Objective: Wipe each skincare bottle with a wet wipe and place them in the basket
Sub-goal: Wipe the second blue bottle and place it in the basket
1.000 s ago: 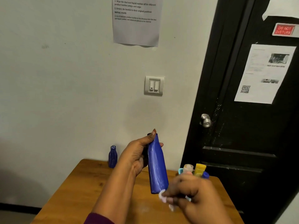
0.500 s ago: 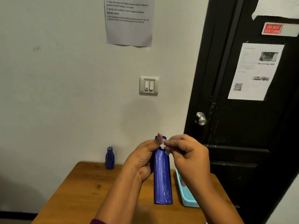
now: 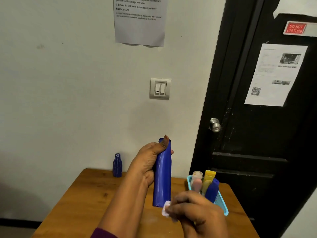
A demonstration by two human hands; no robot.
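Note:
My left hand (image 3: 147, 162) grips the upper part of a tall blue bottle (image 3: 163, 179), held upright above the wooden table (image 3: 82, 200), thumb up along its neck. My right hand (image 3: 197, 213) pinches a small white wet wipe (image 3: 166, 209) against the bottle's bottom edge. A light blue basket (image 3: 223, 206) stands at the table's right side, holding several bottles: a pale pink one, a yellow one and a dark blue one. A small blue bottle (image 3: 117, 165) stands alone at the table's far edge by the wall.
A black door with a round metal knob (image 3: 215, 125) is close behind the basket on the right. The white wall with a light switch (image 3: 160, 88) and a taped paper sheet (image 3: 139, 21) runs along the table's far side.
My right hand has slid with the wipe from the bottle's top down to its bottom end. The basket with its bottles has come back into view.

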